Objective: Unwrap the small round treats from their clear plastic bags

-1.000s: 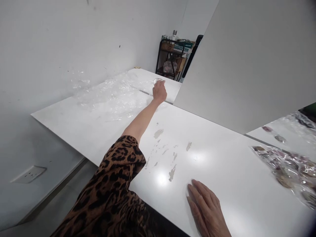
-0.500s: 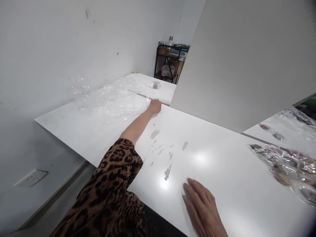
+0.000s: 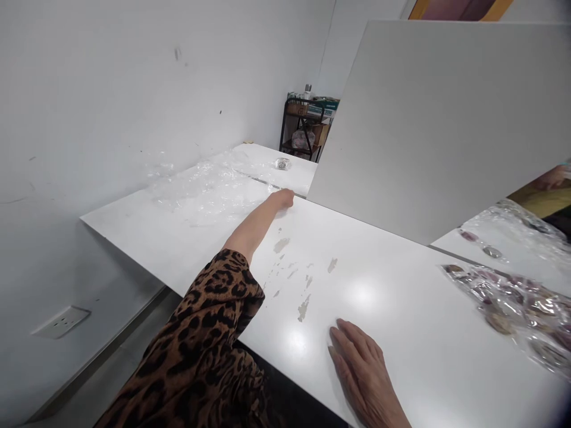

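Observation:
My left hand point(image 3: 284, 198) reaches across the white table point(image 3: 392, 261) to its far edge, at the foot of the grey upright panel point(image 3: 414, 131). Its fingers look curled and closed, and what they hold, if anything, is hidden. Crumpled clear plastic wrap point(image 3: 200, 189) lies just left of that hand. My right hand point(image 3: 363, 371) rests flat on the near part of the table, fingers stretched out, with nothing in it. Grey worn patches point(image 3: 304, 309) mark the tabletop between the two hands.
Clear bags with round items point(image 3: 513, 297) lie at the right. A small wrapped item point(image 3: 282, 163) sits on the far table. Beyond stands a dark shelf point(image 3: 303, 128) with boxes. Another person's hand point(image 3: 551, 178) shows at the right edge. A wall borders the left.
The view has tilted upward slightly, bringing the panel's top edge and another person's hand into sight. My two hands stay at nearly the same places on the table.

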A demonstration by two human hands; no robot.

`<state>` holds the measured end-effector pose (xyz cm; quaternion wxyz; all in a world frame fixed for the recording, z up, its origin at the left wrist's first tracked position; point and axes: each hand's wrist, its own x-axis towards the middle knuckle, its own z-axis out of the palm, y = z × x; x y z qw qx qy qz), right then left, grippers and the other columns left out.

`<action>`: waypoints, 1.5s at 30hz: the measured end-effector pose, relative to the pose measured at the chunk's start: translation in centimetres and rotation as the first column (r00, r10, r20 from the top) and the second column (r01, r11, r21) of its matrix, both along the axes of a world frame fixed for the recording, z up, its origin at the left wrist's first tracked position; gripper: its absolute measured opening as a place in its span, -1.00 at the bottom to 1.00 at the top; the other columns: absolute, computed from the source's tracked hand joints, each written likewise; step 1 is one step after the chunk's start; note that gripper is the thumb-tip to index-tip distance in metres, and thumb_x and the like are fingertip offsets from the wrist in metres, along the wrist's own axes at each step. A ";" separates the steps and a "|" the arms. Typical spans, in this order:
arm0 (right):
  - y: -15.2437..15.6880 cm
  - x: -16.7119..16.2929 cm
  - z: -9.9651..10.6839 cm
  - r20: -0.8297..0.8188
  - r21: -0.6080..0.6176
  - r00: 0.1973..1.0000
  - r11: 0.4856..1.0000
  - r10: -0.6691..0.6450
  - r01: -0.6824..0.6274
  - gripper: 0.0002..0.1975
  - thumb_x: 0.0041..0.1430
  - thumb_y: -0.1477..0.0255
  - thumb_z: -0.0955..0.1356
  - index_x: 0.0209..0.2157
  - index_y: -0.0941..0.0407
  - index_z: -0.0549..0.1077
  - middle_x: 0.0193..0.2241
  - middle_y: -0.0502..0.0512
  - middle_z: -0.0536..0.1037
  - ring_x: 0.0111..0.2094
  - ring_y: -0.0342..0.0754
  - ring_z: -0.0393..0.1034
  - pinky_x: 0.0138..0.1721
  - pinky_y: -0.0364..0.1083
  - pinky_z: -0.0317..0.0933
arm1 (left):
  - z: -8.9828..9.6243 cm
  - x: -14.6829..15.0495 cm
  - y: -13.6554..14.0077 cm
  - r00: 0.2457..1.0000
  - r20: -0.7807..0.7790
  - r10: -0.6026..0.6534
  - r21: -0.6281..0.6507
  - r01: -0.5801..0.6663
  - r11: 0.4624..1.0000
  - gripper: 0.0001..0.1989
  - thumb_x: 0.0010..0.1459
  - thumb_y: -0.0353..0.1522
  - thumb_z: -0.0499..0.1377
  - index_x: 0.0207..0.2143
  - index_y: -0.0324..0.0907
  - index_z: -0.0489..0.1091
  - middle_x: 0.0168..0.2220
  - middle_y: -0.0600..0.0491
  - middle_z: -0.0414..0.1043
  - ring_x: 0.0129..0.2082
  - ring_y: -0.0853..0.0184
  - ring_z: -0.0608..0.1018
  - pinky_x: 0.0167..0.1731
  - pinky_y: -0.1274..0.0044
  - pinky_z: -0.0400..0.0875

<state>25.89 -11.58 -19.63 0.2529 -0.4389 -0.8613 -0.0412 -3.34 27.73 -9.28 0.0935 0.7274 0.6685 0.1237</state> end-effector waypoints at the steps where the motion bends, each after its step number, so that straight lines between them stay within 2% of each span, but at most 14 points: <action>1: 0.0 0.0 0.0 0.001 0.000 1.000 1.000 0.001 -0.001 -0.63 0.43 0.33 0.31 0.20 0.05 0.44 0.20 0.20 0.51 0.18 0.13 0.46 0.03 0.07 0.43 | 0.2 -0.2 0.1 1.000 0.006 0.026 -0.005 -0.026 1.000 -0.46 0.19 -0.51 0.08 0.23 -0.23 0.36 0.23 -0.27 0.37 0.27 -0.02 0.40 0.23 0.21 0.29; 4: 0.0 0.0 0.0 0.018 0.007 1.000 1.000 -0.004 0.004 -0.63 0.43 0.33 0.30 0.21 0.05 0.44 0.21 0.20 0.51 0.18 0.13 0.45 0.03 0.07 0.43 | 0.9 -0.9 0.7 0.989 0.035 0.141 0.041 -0.143 0.989 -0.34 0.27 -0.50 0.01 0.42 -0.23 0.11 0.38 -0.31 0.16 0.36 0.01 0.31 0.27 0.25 0.24; 6: 0.1 0.0 0.0 0.033 0.012 0.999 1.000 -0.007 0.006 -0.63 0.44 0.32 0.30 0.21 0.06 0.43 0.21 0.20 0.50 0.18 0.12 0.45 0.04 0.07 0.43 | 1.5 -1.3 1.1 0.976 0.077 0.204 0.060 -0.209 0.976 -0.28 0.27 -0.51 0.01 0.47 -0.21 -0.01 0.41 -0.32 0.10 0.37 0.02 0.29 0.28 0.27 0.22; 10: 0.1 0.1 0.0 0.030 0.018 1.000 1.000 -0.001 0.000 -0.62 0.44 0.33 0.29 0.22 0.05 0.42 0.20 0.19 0.51 0.18 0.10 0.45 0.04 0.07 0.42 | 1.7 -1.5 1.4 0.972 0.104 0.210 0.100 -0.220 0.970 -0.34 0.27 -0.54 0.02 0.42 -0.22 0.11 0.35 -0.31 0.17 0.33 0.02 0.32 0.24 0.29 0.23; 16: -0.1 0.1 -0.1 0.020 -0.009 1.000 1.000 -0.009 0.009 -0.61 0.43 0.32 0.31 0.23 0.05 0.41 0.22 0.19 0.49 0.21 0.13 0.42 0.06 0.08 0.40 | 1.3 -0.6 1.1 0.984 0.078 0.161 0.258 -0.176 0.950 -0.58 0.35 -0.47 0.07 0.24 -0.24 0.34 0.27 -0.23 0.23 0.29 0.04 0.31 0.25 0.36 0.14; 20: -0.1 0.0 -0.1 0.011 -0.007 1.000 1.000 -0.001 0.002 -0.61 0.44 0.33 0.29 0.23 0.05 0.41 0.22 0.18 0.49 0.20 0.12 0.42 0.05 0.06 0.40 | 1.0 0.3 1.3 0.980 0.111 0.163 0.291 -0.189 0.938 -0.58 0.37 -0.49 0.03 0.24 -0.24 0.33 0.26 -0.21 0.25 0.28 0.06 0.32 0.23 0.38 0.16; 23: 0.1 0.1 -0.2 -0.003 0.001 1.000 1.000 0.001 -0.001 -0.61 0.44 0.31 0.29 0.23 0.05 0.42 0.21 0.17 0.50 0.18 0.11 0.44 0.03 0.05 0.41 | 0.0 0.8 1.3 0.991 0.082 0.105 0.365 -0.128 0.922 -0.52 0.38 -0.47 -0.03 0.32 -0.26 0.25 0.31 -0.25 0.21 0.33 0.02 0.26 0.30 0.29 0.11; 26: 0.2 0.4 -0.3 0.007 -0.008 1.000 1.000 0.015 -0.015 -0.58 0.43 0.29 0.30 0.26 0.02 0.41 0.22 0.15 0.50 0.18 0.12 0.46 0.02 0.05 0.44 | -1.1 0.8 1.5 0.998 0.035 0.043 0.209 -0.050 0.977 -0.52 0.37 -0.38 0.04 0.30 -0.25 0.30 0.30 -0.28 0.28 0.35 -0.05 0.27 0.32 0.19 0.13; 29: 0.2 0.8 -0.5 0.028 -0.032 0.999 0.999 0.020 -0.019 -0.55 0.43 0.28 0.30 0.29 -0.01 0.39 0.23 0.15 0.49 0.18 0.14 0.47 0.00 0.06 0.46 | -1.0 0.0 2.4 0.995 0.037 0.089 0.062 -0.091 0.994 -0.57 0.32 -0.41 0.06 0.20 -0.32 0.41 0.20 -0.32 0.39 0.26 -0.03 0.41 0.24 0.24 0.27; 31: 0.2 1.0 -0.6 0.030 -0.053 0.999 0.998 0.014 -0.012 -0.54 0.43 0.28 0.30 0.30 -0.02 0.37 0.24 0.15 0.49 0.18 0.16 0.47 0.00 0.08 0.47 | -0.1 -0.7 3.1 0.986 0.064 0.157 0.081 -0.162 0.983 -0.50 0.34 -0.46 0.01 0.30 -0.30 0.32 0.24 -0.33 0.35 0.26 0.01 0.43 0.22 0.29 0.29; 34: 0.1 1.1 -0.6 0.018 -0.061 1.000 0.998 0.013 -0.012 -0.54 0.43 0.28 0.29 0.31 -0.04 0.36 0.24 0.16 0.48 0.18 0.17 0.47 0.00 0.10 0.46 | 1.3 -1.9 3.6 0.965 0.139 0.220 0.084 -0.233 0.969 -0.34 0.34 -0.48 0.01 0.47 -0.15 0.06 0.29 -0.27 0.33 0.28 0.04 0.43 0.20 0.32 0.30; 38: 0.0 0.7 -0.6 0.011 -0.046 1.000 0.999 0.018 -0.018 -0.55 0.44 0.30 0.28 0.30 -0.01 0.37 0.25 0.15 0.47 0.20 0.14 0.43 0.02 0.07 0.43 | 2.2 -3.1 2.9 0.950 0.189 0.250 -0.003 -0.254 0.967 -0.19 0.31 -0.49 0.09 0.53 -0.06 -0.12 0.24 -0.25 0.42 0.24 0.03 0.48 0.15 0.33 0.35; 41: 0.0 0.4 -0.7 -0.020 -0.019 1.000 1.000 0.001 -0.001 -0.58 0.45 0.33 0.27 0.28 0.03 0.38 0.25 0.16 0.47 0.22 0.11 0.40 0.05 0.06 0.39 | 2.3 -3.6 2.2 0.940 0.216 0.264 -0.052 -0.259 0.965 -0.13 0.27 -0.47 0.16 0.54 -0.06 -0.13 0.21 -0.27 0.45 0.23 -0.01 0.49 0.14 0.32 0.36; 45: 0.2 0.3 -0.7 0.001 0.006 1.000 1.000 0.008 -0.008 -0.58 0.45 0.33 0.27 0.27 0.04 0.38 0.23 0.17 0.48 0.20 0.11 0.41 0.04 0.05 0.37 | 2.2 -4.0 2.0 0.917 0.297 0.265 -0.032 -0.268 0.963 -0.10 0.22 -0.37 0.28 0.52 -0.12 -0.05 0.15 -0.30 0.49 0.24 -0.05 0.48 0.16 0.30 0.34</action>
